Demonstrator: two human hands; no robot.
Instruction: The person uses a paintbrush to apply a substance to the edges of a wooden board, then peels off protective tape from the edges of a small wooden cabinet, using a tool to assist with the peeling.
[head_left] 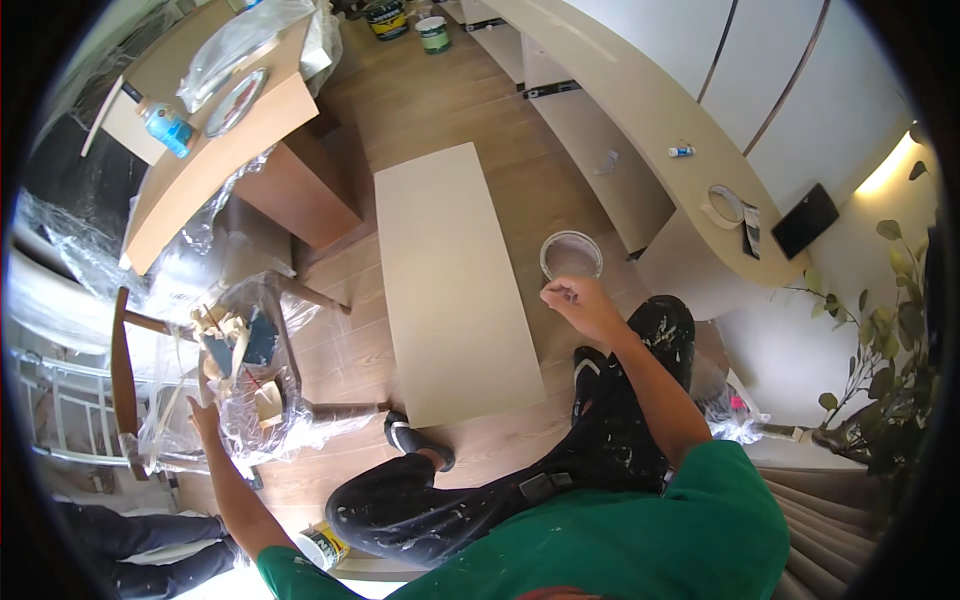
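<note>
My left hand (203, 416) reaches out to the left with its fingers stretched, beside a plastic-wrapped chair (124, 380). On the chair's seat lie crumpled cream-coloured material (222, 330), dark blue pieces (261, 338) and a small cream box (268, 403). Whether the hand touches the plastic cannot be made out. My right hand (582, 305) hangs over the near rim of a round white tub (571, 236) on the floor, fingers curled in with nothing visible in them. A long beige board (450, 290) lies between my feet and the room beyond.
A beige counter (640, 95) curves along the right, bearing a tape roll (726, 205) and a black tablet (806, 221). At the left, a wooden desk (215, 150) holds a blue-labelled bottle (166, 127). Paint buckets (433, 36) stand far off. Another person's legs (150, 545) show lower left.
</note>
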